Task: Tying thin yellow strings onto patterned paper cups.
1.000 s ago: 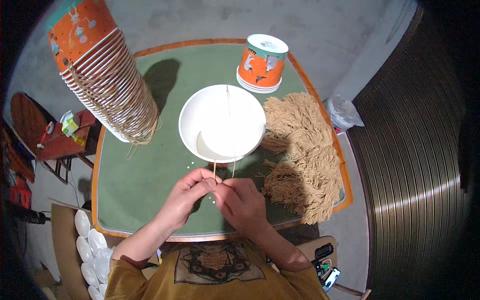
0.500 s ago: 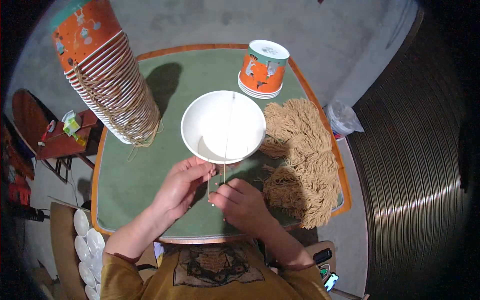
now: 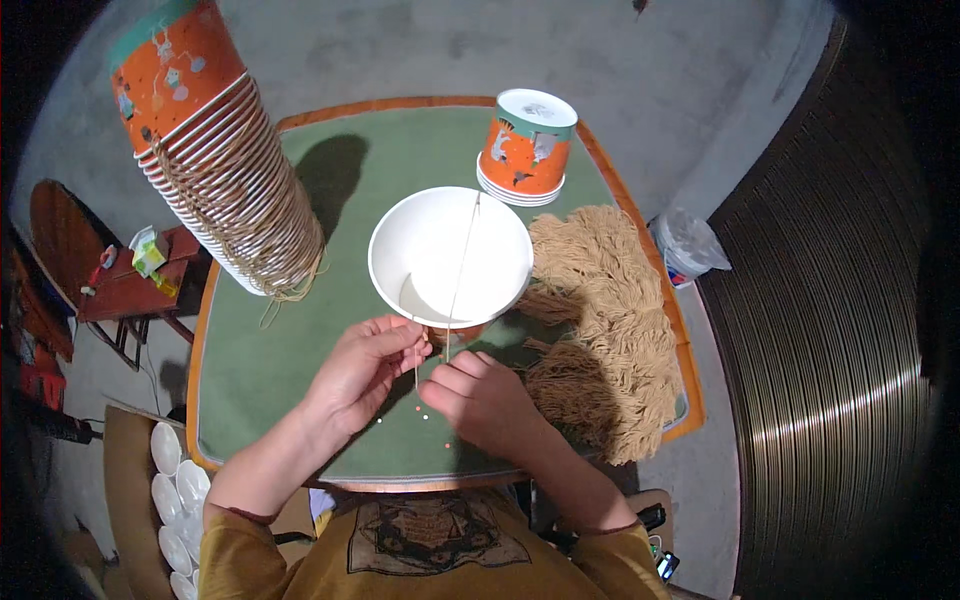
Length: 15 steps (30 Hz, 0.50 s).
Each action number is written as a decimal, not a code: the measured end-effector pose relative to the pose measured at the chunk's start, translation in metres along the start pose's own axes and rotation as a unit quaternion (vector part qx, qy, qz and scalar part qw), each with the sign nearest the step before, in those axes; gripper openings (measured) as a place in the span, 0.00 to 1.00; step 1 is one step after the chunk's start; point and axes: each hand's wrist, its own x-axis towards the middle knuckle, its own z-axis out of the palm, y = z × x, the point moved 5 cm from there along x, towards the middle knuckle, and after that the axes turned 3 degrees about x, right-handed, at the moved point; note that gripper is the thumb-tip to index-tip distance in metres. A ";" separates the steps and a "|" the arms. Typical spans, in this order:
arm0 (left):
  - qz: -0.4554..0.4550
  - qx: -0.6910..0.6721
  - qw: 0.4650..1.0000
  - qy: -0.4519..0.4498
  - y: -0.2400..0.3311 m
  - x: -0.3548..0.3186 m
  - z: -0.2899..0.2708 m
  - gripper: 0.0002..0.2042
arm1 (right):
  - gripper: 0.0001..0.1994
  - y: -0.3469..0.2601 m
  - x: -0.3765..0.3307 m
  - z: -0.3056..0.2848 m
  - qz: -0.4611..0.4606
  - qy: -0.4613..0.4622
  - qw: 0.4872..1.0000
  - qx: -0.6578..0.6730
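A paper tub (image 3: 430, 245), white inside, lies in the middle of the table with its mouth toward me. A tan cord (image 3: 463, 260) runs across the mouth from the far rim to the near rim. My left hand (image 3: 360, 370) pinches a cord end just below the near rim, on the left; a short length dangles beside its fingertips. Curled around the cord's right-hand part is my right hand (image 3: 482, 400), fingers closed. Its exact fingertip grip is partly hidden.
At left leans a tall stack of orange tubs (image 3: 178, 75) draped with cord. Upturned tubs (image 3: 525, 150) stand at the far right, above a big heap of tan cords (image 3: 625, 330). Tiny discs dot the green tabletop (image 3: 290, 400). A bagged bucket (image 3: 690, 245) stands past the right edge.
My right hand has shifted slightly toward the tub, leaving more of the tiny discs showing. Both hands keep hold of the cord. The whole view has slid a little.
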 end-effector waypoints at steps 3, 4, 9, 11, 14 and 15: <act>-0.009 0.011 1.000 0.001 0.001 0.000 0.003 0.07 | 0.05 0.002 0.000 -0.004 -0.002 -0.005 1.000 -0.019; -0.004 0.012 1.000 -0.001 0.003 0.000 0.000 0.07 | 0.06 0.001 0.004 -0.005 -0.003 -0.016 0.999 -0.028; -0.018 0.054 0.998 0.017 0.009 0.005 -0.009 0.07 | 0.12 0.038 -0.002 -0.053 0.133 -0.024 0.984 -0.118; 0.034 0.115 0.992 0.022 0.006 0.016 -0.030 0.07 | 0.13 0.049 0.007 -0.076 0.068 0.006 0.977 -0.202; 0.156 0.270 0.949 0.052 0.005 0.032 -0.048 0.13 | 0.13 0.089 0.004 -0.079 0.282 -0.020 0.952 -0.121; 0.227 0.361 0.902 0.073 0.009 0.036 -0.052 0.18 | 0.13 0.097 0.002 -0.074 0.234 0.016 0.970 -0.066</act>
